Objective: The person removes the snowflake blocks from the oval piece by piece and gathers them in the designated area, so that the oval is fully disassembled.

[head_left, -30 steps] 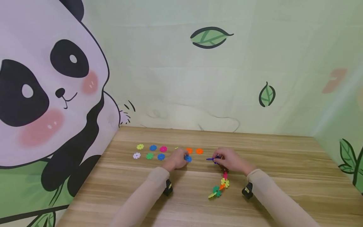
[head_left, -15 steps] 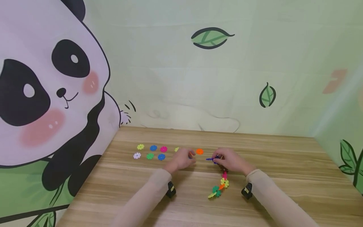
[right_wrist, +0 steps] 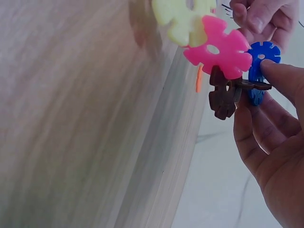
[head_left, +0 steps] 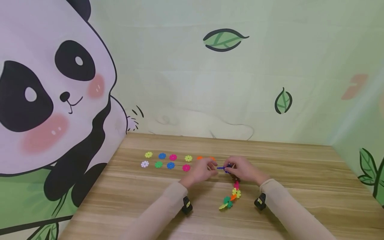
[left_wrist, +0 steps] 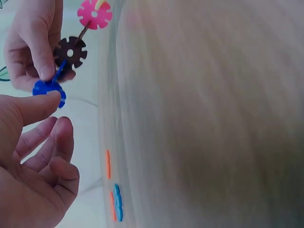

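My right hand (head_left: 246,169) pinches a blue notched plastic disc near the upper end of a chain of interlocked discs. In the right wrist view the thumb lies on that blue disc (right_wrist: 257,75), beside a brown disc (right_wrist: 222,97) and a pink disc (right_wrist: 221,47). The chain hangs toward the table, with a yellow disc (head_left: 236,193), an orange one and a green disc (head_left: 227,201) lower down. My left hand (head_left: 200,172) is just left of the chain's blue end, fingers loosely bent and holding nothing. Its thumb overlaps the blue disc in the left wrist view.
Loose notched discs lie in two rows on the wooden table (head_left: 135,203), among them a white disc (head_left: 145,164), a pink disc (head_left: 186,168) and a yellow disc (head_left: 188,158). Orange discs (left_wrist: 108,164) and a blue one (left_wrist: 118,203) are partly behind the left hand in the head view.
My left hand has moved right from above the loose blue and orange discs to the chain's blue end. The pink disc has come into view behind it. The right hand has stayed nearly still.
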Action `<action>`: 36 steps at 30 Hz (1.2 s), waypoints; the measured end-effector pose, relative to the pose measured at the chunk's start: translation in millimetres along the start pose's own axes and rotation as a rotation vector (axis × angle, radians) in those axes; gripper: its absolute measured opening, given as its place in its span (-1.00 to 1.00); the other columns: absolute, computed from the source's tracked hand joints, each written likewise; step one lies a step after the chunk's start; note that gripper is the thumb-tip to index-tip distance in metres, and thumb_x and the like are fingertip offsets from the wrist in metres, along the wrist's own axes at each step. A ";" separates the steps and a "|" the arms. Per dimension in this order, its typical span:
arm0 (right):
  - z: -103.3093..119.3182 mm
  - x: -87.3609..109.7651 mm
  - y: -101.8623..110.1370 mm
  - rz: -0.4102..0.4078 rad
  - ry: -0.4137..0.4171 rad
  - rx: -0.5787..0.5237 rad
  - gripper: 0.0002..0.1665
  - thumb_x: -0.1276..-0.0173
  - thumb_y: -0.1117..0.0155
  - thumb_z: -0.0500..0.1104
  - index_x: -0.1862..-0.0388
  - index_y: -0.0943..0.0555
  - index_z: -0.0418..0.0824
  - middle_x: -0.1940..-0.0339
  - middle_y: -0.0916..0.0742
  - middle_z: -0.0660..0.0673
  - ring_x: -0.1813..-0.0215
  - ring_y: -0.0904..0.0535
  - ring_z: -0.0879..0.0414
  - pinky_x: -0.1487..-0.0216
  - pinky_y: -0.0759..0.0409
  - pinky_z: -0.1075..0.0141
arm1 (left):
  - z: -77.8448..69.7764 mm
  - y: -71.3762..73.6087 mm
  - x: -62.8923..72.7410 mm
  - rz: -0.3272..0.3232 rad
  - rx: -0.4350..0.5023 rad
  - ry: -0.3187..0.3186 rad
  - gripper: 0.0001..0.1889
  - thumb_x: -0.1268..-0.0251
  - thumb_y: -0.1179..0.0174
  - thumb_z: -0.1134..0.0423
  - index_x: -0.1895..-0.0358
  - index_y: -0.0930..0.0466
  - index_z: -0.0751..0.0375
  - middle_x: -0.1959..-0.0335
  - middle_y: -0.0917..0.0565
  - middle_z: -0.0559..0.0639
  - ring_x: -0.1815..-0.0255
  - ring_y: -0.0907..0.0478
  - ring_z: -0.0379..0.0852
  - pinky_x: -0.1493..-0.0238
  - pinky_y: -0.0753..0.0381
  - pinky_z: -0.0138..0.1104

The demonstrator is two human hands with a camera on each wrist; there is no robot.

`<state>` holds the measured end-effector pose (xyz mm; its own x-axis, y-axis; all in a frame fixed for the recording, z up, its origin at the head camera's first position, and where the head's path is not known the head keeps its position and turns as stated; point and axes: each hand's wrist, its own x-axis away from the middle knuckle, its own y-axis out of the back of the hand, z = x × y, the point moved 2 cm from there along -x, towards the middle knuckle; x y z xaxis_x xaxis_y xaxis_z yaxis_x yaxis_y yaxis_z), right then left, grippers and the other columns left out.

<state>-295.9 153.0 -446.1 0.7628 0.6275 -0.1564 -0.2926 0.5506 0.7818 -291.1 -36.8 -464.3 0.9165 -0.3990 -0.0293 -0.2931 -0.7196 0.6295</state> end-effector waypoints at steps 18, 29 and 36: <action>-2.2 -0.9 -0.4 -0.012 0.013 -0.012 -0.94 -0.34 -0.24 -0.20 0.30 -0.59 -0.19 0.36 -0.62 0.04 0.37 -0.56 0.23 0.40 -0.56 0.36 | -5.1 -8.6 -4.0 -0.065 -0.009 -0.072 -0.94 -0.22 -0.26 0.33 0.32 -0.56 0.15 0.38 -0.59 -0.10 0.39 -0.51 -0.22 0.45 -0.53 -0.42; -1.8 0.9 -3.5 0.012 -0.047 -0.064 -0.92 -0.27 -0.30 -0.28 0.27 -0.58 -0.17 0.40 -0.64 0.00 0.40 -0.57 0.19 0.46 -0.57 0.33 | -5.9 -9.2 -3.6 -0.110 -0.046 -0.126 -0.92 -0.18 -0.29 0.38 0.38 -0.58 0.15 0.41 -0.60 -0.11 0.39 -0.52 -0.24 0.41 -0.53 -0.46; -4.9 2.0 -2.7 -0.007 -0.049 -0.068 -0.83 -0.19 -0.38 -0.29 0.27 -0.57 -0.16 0.35 -0.65 0.00 0.32 -0.58 0.15 0.37 -0.58 0.34 | -3.9 -8.1 -2.9 -0.138 -0.037 -0.128 -0.93 -0.15 -0.29 0.39 0.37 -0.59 0.17 0.41 -0.62 -0.11 0.38 -0.53 -0.26 0.38 -0.53 -0.47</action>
<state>-296.5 155.4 -451.5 0.7919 0.5965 -0.1307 -0.3240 0.5919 0.7380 -290.3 -27.6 -466.3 0.9045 -0.3689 -0.2141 -0.1549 -0.7518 0.6409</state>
